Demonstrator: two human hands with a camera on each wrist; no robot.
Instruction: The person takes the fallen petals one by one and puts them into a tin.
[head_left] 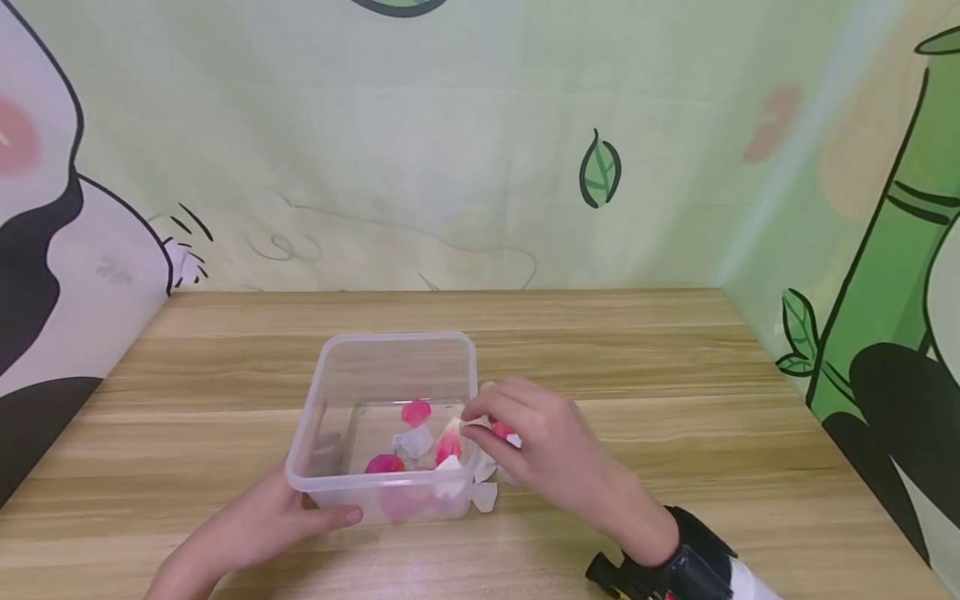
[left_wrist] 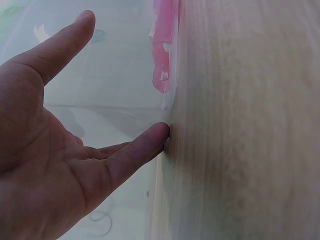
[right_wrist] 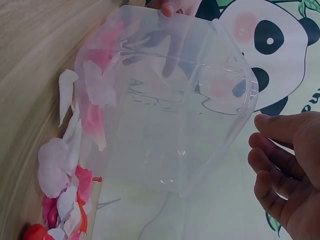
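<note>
A clear plastic box [head_left: 382,337] stands on the table with pink and white petals [head_left: 416,413] at its bottom. My left hand [head_left: 258,521] rests against its front left corner, thumb along the front wall and fingers at the left side. In the left wrist view, the fingers of that hand [left_wrist: 55,145] are spread and fairly straight against the box. Above the right rim is my right hand [head_left: 551,442], fingers loosely bent, with nothing seen between them in the right wrist view. More petals [right_wrist: 52,167] lie beside the box, partly hidden under the right hand in the head view.
The wooden table [head_left: 600,350] reaches back to a cloth backdrop [head_left: 480,167] printed with pandas and leaves. Side panels of the same cloth stand left and right. A black wrist strap [head_left: 690,554] with a small device is on my right forearm.
</note>
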